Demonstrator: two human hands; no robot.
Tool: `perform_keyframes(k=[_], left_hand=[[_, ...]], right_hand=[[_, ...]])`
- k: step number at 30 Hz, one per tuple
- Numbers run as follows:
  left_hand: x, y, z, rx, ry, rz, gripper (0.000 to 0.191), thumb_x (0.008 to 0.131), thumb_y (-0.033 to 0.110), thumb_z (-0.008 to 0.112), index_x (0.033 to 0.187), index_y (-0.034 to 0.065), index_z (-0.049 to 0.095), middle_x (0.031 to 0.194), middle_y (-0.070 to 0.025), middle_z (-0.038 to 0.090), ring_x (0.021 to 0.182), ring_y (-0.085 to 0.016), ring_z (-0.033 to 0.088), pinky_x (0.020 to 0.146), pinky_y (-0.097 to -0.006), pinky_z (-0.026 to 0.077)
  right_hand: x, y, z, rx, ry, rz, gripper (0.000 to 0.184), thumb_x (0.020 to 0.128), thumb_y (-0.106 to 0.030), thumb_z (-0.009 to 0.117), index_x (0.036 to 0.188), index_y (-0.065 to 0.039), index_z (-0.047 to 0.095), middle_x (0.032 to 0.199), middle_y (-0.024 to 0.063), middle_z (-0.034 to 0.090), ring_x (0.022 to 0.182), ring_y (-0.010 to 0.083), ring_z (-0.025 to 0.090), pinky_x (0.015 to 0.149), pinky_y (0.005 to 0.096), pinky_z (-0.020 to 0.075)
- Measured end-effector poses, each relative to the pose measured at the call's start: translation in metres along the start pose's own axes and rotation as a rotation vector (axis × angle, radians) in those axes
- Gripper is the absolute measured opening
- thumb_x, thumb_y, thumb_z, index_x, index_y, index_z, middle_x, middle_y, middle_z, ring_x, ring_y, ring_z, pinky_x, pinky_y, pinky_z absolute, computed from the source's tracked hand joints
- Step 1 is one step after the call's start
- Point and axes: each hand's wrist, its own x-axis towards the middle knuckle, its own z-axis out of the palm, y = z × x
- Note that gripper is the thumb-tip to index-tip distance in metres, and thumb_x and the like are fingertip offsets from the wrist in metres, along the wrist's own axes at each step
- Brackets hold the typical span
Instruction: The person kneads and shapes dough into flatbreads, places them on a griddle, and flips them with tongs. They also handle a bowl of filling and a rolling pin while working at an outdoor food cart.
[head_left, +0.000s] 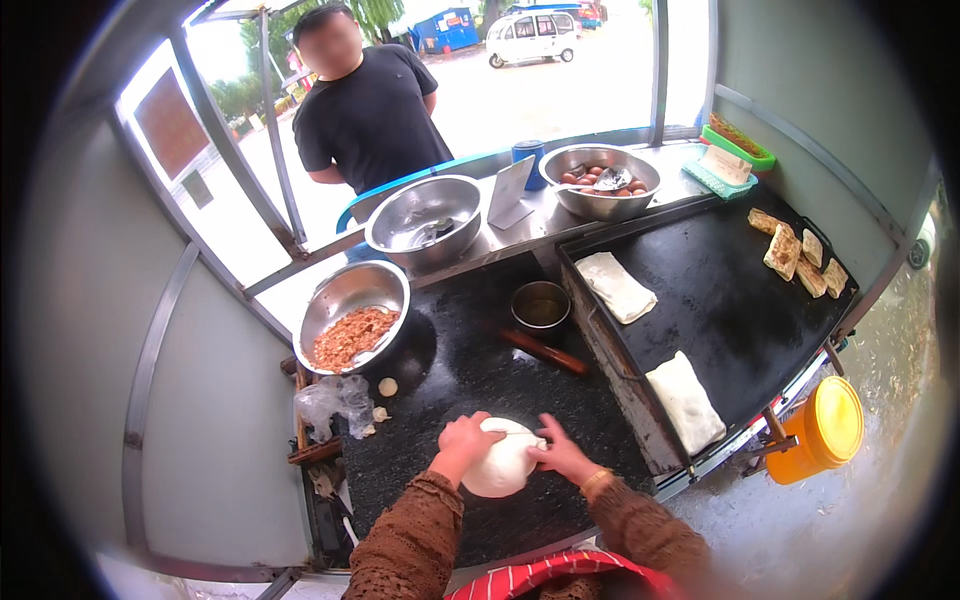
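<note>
A rounded mass of white dough (499, 469) rests on the black stone worktop (480, 536) in front of me. My left hand (466, 444) holds its left side, fingers spread over the top. My right hand (564, 453) grips the opposite edge with thumb and fingertips. Beyond the dough lies a brown wooden rolling pin (544, 350), beside a small metal bowl of oil-like liquid (540, 306). To the left are a small round dough piece (388, 387), a torn scrap of dough (381, 414) and a crumpled clear plastic bag (330, 401).
A steel bowl of reddish filling (352, 334) stands at left. Behind are a steel bowl (424, 217) and another with brown eggs (600, 180). On the griddle (720, 300) lie pale flatbreads (686, 405) and browned pieces (784, 251). A person (367, 120) stands outside.
</note>
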Motion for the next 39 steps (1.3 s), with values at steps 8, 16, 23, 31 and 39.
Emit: perform_keyframes(k=[8, 16, 23, 31, 39], left_hand=[[-0.124, -0.076, 0.01, -0.226, -0.159, 0.123, 0.102, 0.082, 0.059, 0.075, 0.156, 0.0024, 0.034, 0.153, -0.0284, 0.043, 0.142, -0.044, 0.044, 0.113, -0.0467, 0.041], [-0.056, -0.098, 0.074, 0.169, 0.334, 0.445, 0.076, 0.084, 0.03, 0.069, 0.149, 0.0009, 0.042, 0.137, -0.0191, 0.056, 0.111, -0.038, 0.064, 0.078, -0.0409, 0.061], [0.046, -0.041, 0.024, -0.075, 0.031, 0.062, 0.053, 0.095, 0.033, 0.066, 0.14, 0.011, 0.048, 0.127, -0.0232, 0.061, 0.109, -0.044, 0.067, 0.085, -0.0548, 0.058], [0.063, -0.055, 0.02, -0.277, -0.04, 0.066, 0.075, 0.094, 0.055, 0.062, 0.144, 0.0025, 0.042, 0.131, -0.0337, 0.059, 0.116, -0.045, 0.065, 0.096, -0.0498, 0.053], [-0.083, -0.056, -0.002, 0.154, -0.076, 0.6, 0.126, 0.069, 0.049, 0.089, 0.162, 0.0119, 0.012, 0.161, -0.0189, 0.03, 0.151, -0.041, 0.03, 0.105, -0.0696, 0.042]], right_hand=[[-0.086, -0.032, 0.086, -0.627, 0.037, -0.394, 0.081, 0.067, -0.024, 0.088, 0.14, -0.012, 0.057, 0.142, 0.0163, 0.05, 0.13, 0.0389, 0.045, 0.111, 0.0485, 0.0392], [-0.059, -0.001, 0.132, -0.868, 0.418, -0.487, 0.08, 0.07, -0.02, 0.086, 0.141, -0.013, 0.048, 0.143, 0.0214, 0.046, 0.123, 0.046, 0.046, 0.106, 0.0558, 0.0387], [0.062, -0.025, 0.104, -1.119, 0.461, -0.297, 0.043, 0.086, -0.03, 0.072, 0.124, -0.015, 0.057, 0.114, 0.0149, 0.057, 0.101, 0.0397, 0.06, 0.079, 0.0486, 0.0562], [0.098, -0.064, 0.077, -0.882, 0.13, -0.202, 0.033, 0.093, -0.037, 0.064, 0.116, -0.014, 0.064, 0.113, 0.0174, 0.063, 0.102, 0.0408, 0.064, 0.088, 0.0501, 0.0538], [-0.066, -0.093, 0.069, -0.805, -0.143, -0.198, 0.102, 0.072, -0.047, 0.087, 0.158, -0.025, 0.037, 0.166, 0.0216, 0.021, 0.139, 0.0451, 0.041, 0.111, 0.0555, 0.0407]])
